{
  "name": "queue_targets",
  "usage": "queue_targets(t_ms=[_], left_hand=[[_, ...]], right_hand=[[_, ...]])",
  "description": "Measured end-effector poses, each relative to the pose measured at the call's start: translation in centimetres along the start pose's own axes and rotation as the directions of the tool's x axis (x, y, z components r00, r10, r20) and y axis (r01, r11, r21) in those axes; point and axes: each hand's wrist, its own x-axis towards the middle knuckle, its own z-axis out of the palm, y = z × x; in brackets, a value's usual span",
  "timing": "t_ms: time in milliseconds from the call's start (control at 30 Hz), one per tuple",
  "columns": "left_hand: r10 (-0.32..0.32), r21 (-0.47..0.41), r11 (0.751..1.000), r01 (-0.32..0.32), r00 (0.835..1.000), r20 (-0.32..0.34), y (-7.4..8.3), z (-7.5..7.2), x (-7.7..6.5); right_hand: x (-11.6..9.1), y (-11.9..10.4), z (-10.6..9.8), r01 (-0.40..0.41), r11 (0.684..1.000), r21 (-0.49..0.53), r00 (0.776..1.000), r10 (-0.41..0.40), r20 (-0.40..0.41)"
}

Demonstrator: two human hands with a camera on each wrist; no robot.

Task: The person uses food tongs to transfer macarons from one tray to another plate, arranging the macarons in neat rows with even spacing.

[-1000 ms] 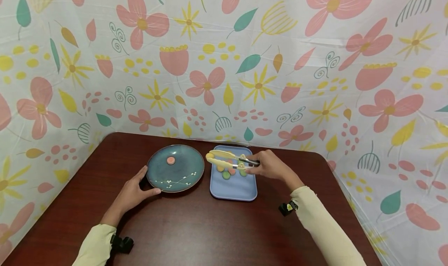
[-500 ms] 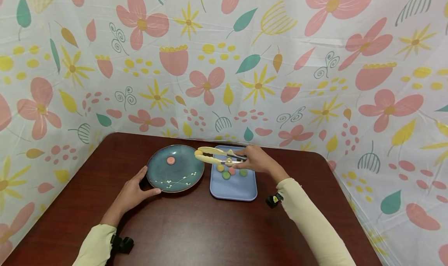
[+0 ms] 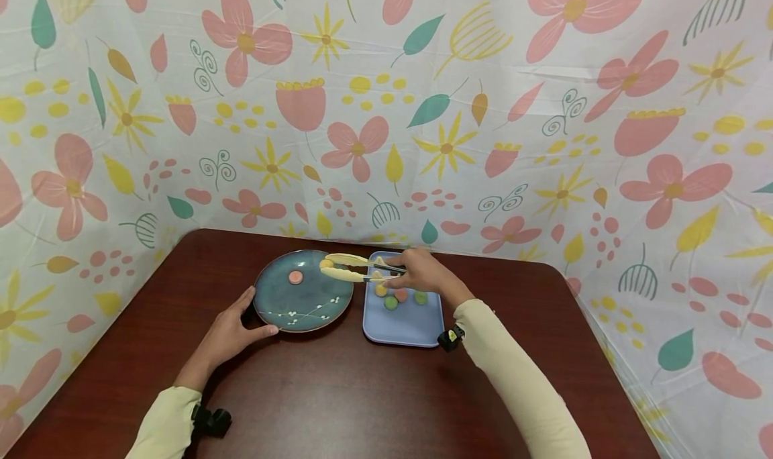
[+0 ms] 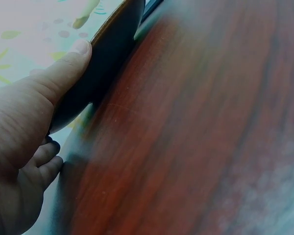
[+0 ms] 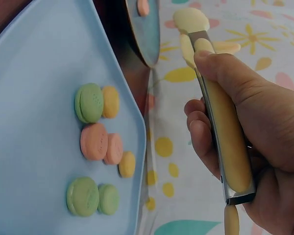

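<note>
My right hand [image 3: 423, 271] grips a pair of metal tongs [image 5: 225, 132] with pale yellow tips and handle panels. Between the tips in the head view is a small yellow macaron [image 3: 327, 264], over the right part of the blue-green plate [image 3: 290, 304]. My left hand [image 3: 232, 325] holds that plate at its lower left, thumb [image 4: 71, 63] on the rim and the other fingers along the side. One pink macaron [image 3: 295, 278] lies on the plate. Right of it, a blue tray [image 3: 401, 328] bears several green, pink and yellow macarons [image 5: 90, 103], with my right hand above its far end.
Plate and tray stand side by side, a narrow gap between them, on a dark reddish-brown table [image 3: 338, 392]. A flower-printed cloth [image 3: 386, 110] hangs behind the table and along both sides.
My right hand has moved left with the tongs, bringing the yellow macaron from over the tray to over the plate. My left hand and the plate have stayed where they were.
</note>
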Motion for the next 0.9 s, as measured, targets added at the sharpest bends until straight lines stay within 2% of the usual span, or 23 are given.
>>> queue_targets(t_ms=[367, 667, 900], left_hand=[[-0.006, 0.002, 1.000, 0.006, 1.000, -0.004, -0.2, 0.0, 0.0], [-0.001, 0.000, 1.000, 0.001, 1.000, -0.005, -0.5, 0.2, 0.1], [0.004, -0.007, 1.000, -0.004, 1.000, -0.008, -0.5, 0.2, 0.1]], right_hand=[[1.9, 0.0, 0.8, -0.034, 0.999, 0.016, 0.999, 0.034, 0.026], [3.4, 0.1, 2.0, 0.051, 0.997, -0.061, 0.998, -0.049, 0.027], [3.8, -0.3, 2.4, -0.011, 0.999, -0.042, 0.997, 0.014, 0.070]])
